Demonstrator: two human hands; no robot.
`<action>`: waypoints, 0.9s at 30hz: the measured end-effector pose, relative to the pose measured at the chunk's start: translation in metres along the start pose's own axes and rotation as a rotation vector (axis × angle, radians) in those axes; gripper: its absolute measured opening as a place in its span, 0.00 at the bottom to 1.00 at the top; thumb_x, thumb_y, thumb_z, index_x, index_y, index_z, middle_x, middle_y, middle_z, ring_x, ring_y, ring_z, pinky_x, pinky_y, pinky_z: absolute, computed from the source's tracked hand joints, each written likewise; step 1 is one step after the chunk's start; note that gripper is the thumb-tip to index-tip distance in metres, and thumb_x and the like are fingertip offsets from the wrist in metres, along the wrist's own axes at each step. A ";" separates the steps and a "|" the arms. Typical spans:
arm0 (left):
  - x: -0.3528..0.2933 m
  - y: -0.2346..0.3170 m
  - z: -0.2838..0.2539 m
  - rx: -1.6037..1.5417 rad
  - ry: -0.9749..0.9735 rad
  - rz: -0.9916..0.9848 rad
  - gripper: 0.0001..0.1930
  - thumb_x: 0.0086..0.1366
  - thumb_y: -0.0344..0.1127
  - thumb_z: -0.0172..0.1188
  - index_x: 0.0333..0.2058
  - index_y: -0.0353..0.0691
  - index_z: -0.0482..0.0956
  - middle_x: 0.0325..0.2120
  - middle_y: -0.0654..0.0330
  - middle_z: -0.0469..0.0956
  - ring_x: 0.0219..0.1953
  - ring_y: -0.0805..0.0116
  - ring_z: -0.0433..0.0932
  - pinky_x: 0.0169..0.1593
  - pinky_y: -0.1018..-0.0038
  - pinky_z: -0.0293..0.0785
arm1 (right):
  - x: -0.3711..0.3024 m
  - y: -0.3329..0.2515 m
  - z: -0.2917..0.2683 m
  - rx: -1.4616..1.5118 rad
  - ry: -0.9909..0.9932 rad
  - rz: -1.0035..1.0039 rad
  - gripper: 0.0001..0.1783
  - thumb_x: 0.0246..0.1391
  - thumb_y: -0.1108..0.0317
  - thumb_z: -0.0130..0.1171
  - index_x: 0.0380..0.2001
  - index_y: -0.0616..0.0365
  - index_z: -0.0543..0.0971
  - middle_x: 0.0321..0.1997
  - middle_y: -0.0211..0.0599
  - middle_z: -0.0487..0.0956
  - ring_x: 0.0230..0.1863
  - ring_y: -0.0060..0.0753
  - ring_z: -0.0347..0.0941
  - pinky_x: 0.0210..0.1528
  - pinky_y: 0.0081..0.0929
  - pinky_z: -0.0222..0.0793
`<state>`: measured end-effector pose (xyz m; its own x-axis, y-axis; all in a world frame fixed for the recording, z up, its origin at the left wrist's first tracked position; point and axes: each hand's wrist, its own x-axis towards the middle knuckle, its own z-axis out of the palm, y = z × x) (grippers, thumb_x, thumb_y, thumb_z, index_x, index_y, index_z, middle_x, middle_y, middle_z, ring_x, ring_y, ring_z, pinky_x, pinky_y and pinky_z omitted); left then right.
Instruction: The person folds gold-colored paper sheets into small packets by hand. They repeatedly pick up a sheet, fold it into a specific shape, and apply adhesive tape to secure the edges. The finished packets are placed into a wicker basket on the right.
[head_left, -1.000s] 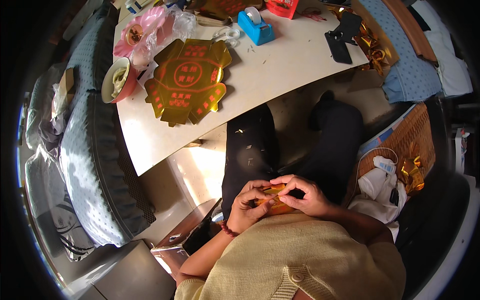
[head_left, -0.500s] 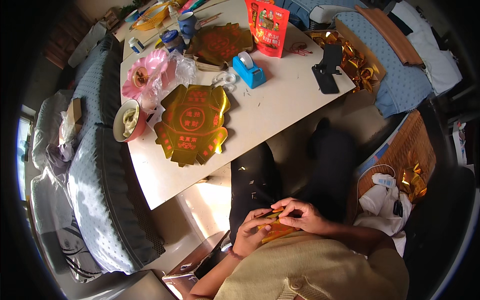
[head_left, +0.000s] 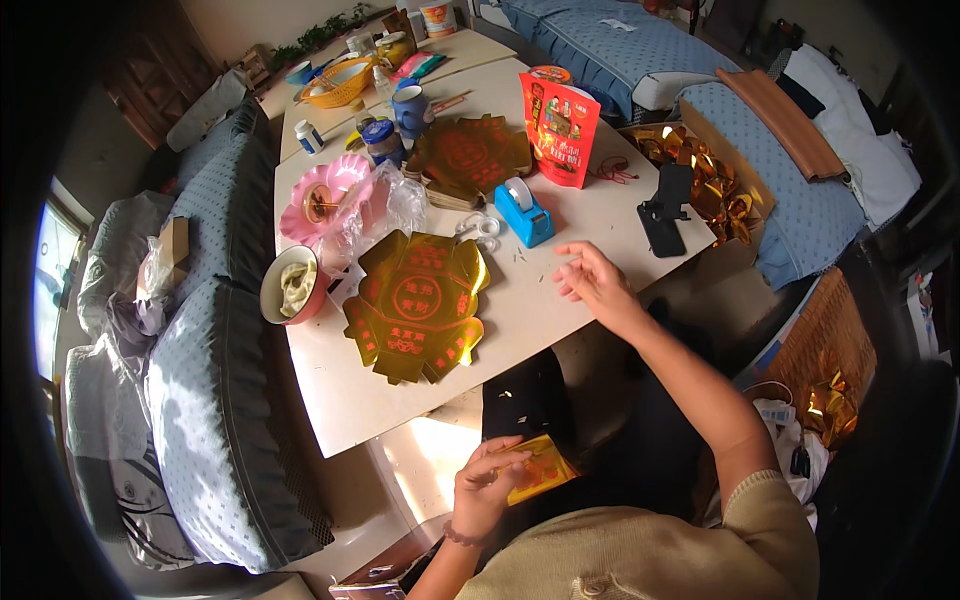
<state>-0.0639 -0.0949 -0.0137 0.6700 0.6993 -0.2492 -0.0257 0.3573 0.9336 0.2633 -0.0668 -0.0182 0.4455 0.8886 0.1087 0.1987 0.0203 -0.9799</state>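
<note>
Pinching a gold paper piece (head_left: 535,470), left hand (head_left: 487,490); right hand (head_left: 592,280) spread open over table (head_left: 560,300).

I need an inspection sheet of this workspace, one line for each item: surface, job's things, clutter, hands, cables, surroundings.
Surface: long pale table, crowded at the far end.
Job's things: small gold folded paper held over the lap; flat gold cut-out sheet on the table; a stack of the same sheets further back.
Clutter: blue tape dispenser, scissors, red pouch, black phone stand, pink flower dish, bowl, jars and cups.
Hands: left hand grips the gold folded paper; right hand open, reaching over the table edge.
Cables: nothing seen.
Surroundings: blue cushioned sofa; box of gold folded pieces.
</note>
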 end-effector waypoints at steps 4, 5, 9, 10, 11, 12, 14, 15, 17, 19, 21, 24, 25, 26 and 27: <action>-0.008 -0.040 -0.043 -0.167 0.053 -0.266 0.09 0.67 0.25 0.60 0.43 0.40 0.85 0.51 0.55 0.79 0.49 0.66 0.78 0.57 0.71 0.74 | 0.071 0.003 -0.017 -0.154 0.079 0.173 0.19 0.69 0.55 0.52 0.57 0.51 0.71 0.37 0.33 0.79 0.31 0.23 0.76 0.34 0.24 0.74; -0.010 -0.051 -0.053 -0.235 0.089 -0.365 0.09 0.67 0.25 0.60 0.44 0.41 0.85 0.51 0.56 0.80 0.49 0.66 0.78 0.56 0.70 0.74 | 0.082 0.003 -0.019 -0.154 0.075 0.230 0.20 0.69 0.53 0.52 0.57 0.51 0.71 0.36 0.33 0.79 0.30 0.23 0.76 0.33 0.24 0.74; -0.013 -0.043 -0.072 -0.645 0.167 -0.674 0.14 0.63 0.38 0.67 0.47 0.45 0.82 0.47 0.56 0.82 0.49 0.55 0.79 0.55 0.51 0.76 | 0.107 0.004 -0.026 -0.110 -0.003 0.384 0.20 0.67 0.50 0.52 0.54 0.49 0.73 0.36 0.33 0.79 0.29 0.24 0.77 0.31 0.24 0.74; -0.016 -0.043 -0.078 -0.664 0.214 -0.683 0.21 0.60 0.44 0.69 0.51 0.50 0.79 0.48 0.55 0.81 0.49 0.49 0.80 0.56 0.41 0.73 | 0.109 0.003 -0.024 -0.084 -0.005 0.430 0.19 0.67 0.50 0.53 0.53 0.49 0.73 0.36 0.34 0.79 0.29 0.24 0.78 0.31 0.24 0.75; -0.016 -0.041 -0.080 -0.819 0.152 -0.646 0.21 0.61 0.44 0.68 0.53 0.52 0.77 0.49 0.54 0.80 0.49 0.46 0.80 0.58 0.41 0.72 | 0.112 0.002 -0.023 -0.058 -0.006 0.476 0.19 0.67 0.50 0.53 0.52 0.49 0.73 0.36 0.34 0.80 0.29 0.25 0.78 0.31 0.24 0.75; -0.018 -0.043 -0.085 -0.825 0.173 -0.594 0.20 0.61 0.44 0.67 0.52 0.52 0.78 0.50 0.54 0.80 0.50 0.46 0.79 0.58 0.41 0.72 | 0.113 -0.001 -0.023 -0.015 -0.029 0.513 0.19 0.67 0.50 0.53 0.51 0.50 0.73 0.36 0.35 0.80 0.30 0.26 0.79 0.32 0.25 0.76; -0.022 -0.048 -0.102 -0.850 0.207 -0.508 0.19 0.62 0.44 0.66 0.51 0.52 0.78 0.51 0.53 0.80 0.50 0.45 0.79 0.58 0.41 0.72 | 0.116 -0.008 -0.025 0.070 -0.072 0.587 0.18 0.67 0.51 0.53 0.50 0.51 0.73 0.36 0.36 0.80 0.32 0.30 0.81 0.34 0.27 0.78; -0.022 -0.040 -0.103 -0.863 0.267 -0.468 0.22 0.62 0.44 0.66 0.54 0.49 0.76 0.52 0.52 0.79 0.51 0.46 0.79 0.57 0.43 0.74 | 0.117 -0.011 -0.024 0.084 -0.085 0.604 0.18 0.67 0.51 0.53 0.50 0.52 0.73 0.37 0.38 0.80 0.34 0.32 0.82 0.35 0.27 0.79; -0.019 -0.026 -0.100 -0.721 0.256 -0.300 0.22 0.63 0.44 0.66 0.53 0.44 0.75 0.51 0.51 0.79 0.50 0.48 0.80 0.55 0.45 0.77 | 0.120 -0.017 -0.021 0.112 -0.111 0.638 0.19 0.67 0.52 0.53 0.50 0.54 0.73 0.38 0.41 0.81 0.36 0.36 0.83 0.38 0.29 0.80; -0.017 -0.029 -0.099 -0.560 0.420 -0.112 0.14 0.65 0.36 0.64 0.47 0.37 0.80 0.50 0.52 0.79 0.46 0.59 0.81 0.50 0.63 0.81 | 0.127 -0.016 -0.025 0.120 -0.134 0.670 0.18 0.66 0.53 0.54 0.49 0.54 0.73 0.39 0.43 0.82 0.38 0.40 0.83 0.41 0.34 0.81; -0.011 -0.022 -0.092 -0.226 0.405 0.133 0.10 0.65 0.31 0.63 0.44 0.34 0.83 0.52 0.53 0.78 0.41 0.68 0.79 0.42 0.78 0.76 | 0.132 -0.013 -0.030 0.136 -0.149 0.699 0.18 0.65 0.53 0.55 0.49 0.54 0.72 0.41 0.45 0.83 0.40 0.44 0.83 0.44 0.38 0.80; 0.003 0.016 -0.053 0.119 0.431 0.437 0.07 0.65 0.28 0.62 0.40 0.33 0.85 0.53 0.48 0.77 0.50 0.65 0.76 0.52 0.74 0.71 | 0.136 -0.011 -0.030 0.161 -0.176 0.704 0.18 0.63 0.55 0.57 0.49 0.54 0.72 0.43 0.47 0.83 0.43 0.47 0.83 0.48 0.44 0.78; 0.009 0.024 -0.045 0.221 0.420 0.504 0.07 0.65 0.28 0.62 0.40 0.34 0.85 0.53 0.47 0.76 0.53 0.62 0.75 0.56 0.71 0.71 | 0.134 -0.009 -0.030 0.160 -0.177 0.694 0.18 0.63 0.55 0.57 0.49 0.54 0.72 0.44 0.47 0.83 0.44 0.48 0.83 0.49 0.45 0.77; 0.016 0.027 -0.038 0.248 0.418 0.551 0.07 0.65 0.28 0.62 0.40 0.34 0.85 0.53 0.47 0.76 0.55 0.60 0.75 0.59 0.68 0.69 | 0.133 -0.007 -0.031 0.159 -0.178 0.683 0.18 0.63 0.55 0.57 0.49 0.53 0.72 0.44 0.46 0.83 0.46 0.49 0.82 0.51 0.46 0.76; 0.024 0.029 -0.031 0.272 0.413 0.600 0.07 0.65 0.28 0.62 0.39 0.35 0.86 0.52 0.47 0.77 0.56 0.57 0.74 0.61 0.65 0.68 | 0.131 -0.008 -0.033 0.182 -0.159 0.685 0.18 0.62 0.56 0.57 0.49 0.53 0.72 0.45 0.45 0.83 0.47 0.48 0.82 0.52 0.45 0.76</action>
<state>-0.0719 -0.0483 -0.0009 0.2672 0.9182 0.2926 -0.0779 -0.2820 0.9562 0.3487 0.0344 0.0097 0.2830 0.7847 -0.5515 -0.2337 -0.5013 -0.8331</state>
